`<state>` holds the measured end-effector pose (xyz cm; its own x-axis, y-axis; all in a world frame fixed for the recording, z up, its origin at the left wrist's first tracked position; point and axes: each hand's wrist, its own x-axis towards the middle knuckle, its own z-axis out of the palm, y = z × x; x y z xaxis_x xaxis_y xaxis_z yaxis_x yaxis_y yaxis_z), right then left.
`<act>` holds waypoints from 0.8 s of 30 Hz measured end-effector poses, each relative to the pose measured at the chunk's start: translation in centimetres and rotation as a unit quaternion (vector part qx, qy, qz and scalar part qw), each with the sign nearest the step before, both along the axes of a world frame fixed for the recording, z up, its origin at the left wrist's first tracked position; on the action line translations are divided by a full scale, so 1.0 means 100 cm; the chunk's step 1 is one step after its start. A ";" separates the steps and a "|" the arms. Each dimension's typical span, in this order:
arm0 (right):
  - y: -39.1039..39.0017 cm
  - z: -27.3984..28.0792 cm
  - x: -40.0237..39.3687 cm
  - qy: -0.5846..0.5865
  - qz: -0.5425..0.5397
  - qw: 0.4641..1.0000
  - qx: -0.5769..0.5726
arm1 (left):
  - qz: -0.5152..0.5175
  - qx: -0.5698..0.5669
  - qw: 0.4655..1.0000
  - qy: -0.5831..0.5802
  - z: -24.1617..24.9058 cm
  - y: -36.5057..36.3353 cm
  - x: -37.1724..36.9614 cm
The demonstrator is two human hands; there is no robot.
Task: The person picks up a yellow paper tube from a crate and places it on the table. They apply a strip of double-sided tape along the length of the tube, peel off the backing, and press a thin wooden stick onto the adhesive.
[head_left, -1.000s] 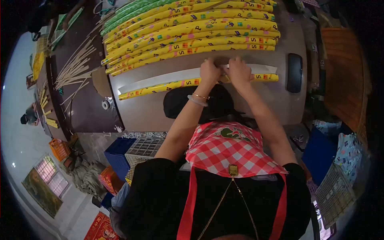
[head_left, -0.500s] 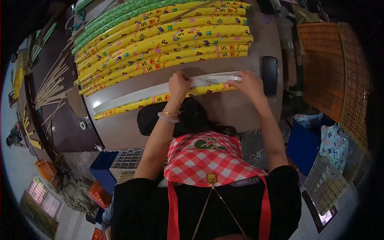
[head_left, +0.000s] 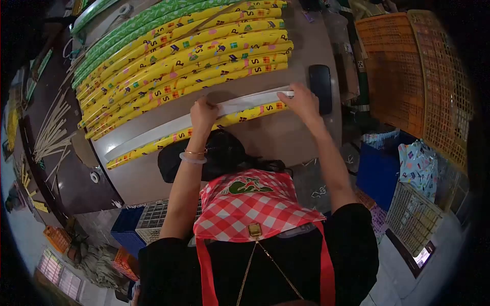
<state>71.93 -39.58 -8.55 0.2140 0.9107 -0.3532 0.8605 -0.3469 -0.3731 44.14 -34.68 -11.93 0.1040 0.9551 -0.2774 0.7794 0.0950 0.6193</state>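
Observation:
A yellow printed wrapping paper roll [head_left: 245, 114] lies along the near side of the table, with a long strip of its white underside [head_left: 153, 130] showing along the far edge. My left hand [head_left: 204, 113] is closed at about the middle of that white strip, fingertips curled down on the paper. At the right end, my right hand [head_left: 302, 101] pinches the paper's edge between thumb and fingers. Just beyond lie several finished-looking yellow rolls [head_left: 204, 56] side by side, with green printed rolls [head_left: 148, 31] farthest away.
A black phone-like slab [head_left: 320, 91] lies right of my right hand. A black bundle [head_left: 206, 153] sits at the table's near edge against my apron. Thin wooden-looking strips [head_left: 53, 130] and a tape roll [head_left: 94, 177] lie left. Orange crates [head_left: 390, 66] stand at right.
The whole view has shifted, so the table and rolls appear farther left. Both hands remain on the same roll; my right fingers now cover more of its end.

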 end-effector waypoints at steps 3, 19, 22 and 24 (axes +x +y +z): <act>0.000 -0.003 -0.009 -0.032 -0.020 0.999 0.012 | -0.002 0.018 1.000 0.017 -0.001 0.000 -0.003; -0.001 -0.026 -0.031 -0.142 -0.028 0.985 0.092 | 0.017 -0.009 1.000 -0.011 0.000 0.000 -0.004; 0.000 -0.027 -0.034 -0.151 -0.032 0.981 0.115 | 0.020 0.007 1.000 -0.022 -0.005 -0.001 -0.005; 0.001 -0.026 -0.035 -0.164 -0.029 0.979 0.115 | 0.021 0.017 0.999 -0.031 -0.001 -0.001 -0.004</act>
<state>68.46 -39.53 -11.11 0.3360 0.9408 -0.0440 0.9281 -0.3387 -0.1549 43.73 -34.77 -12.06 0.0802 0.9676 -0.2395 0.7356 0.1047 0.6693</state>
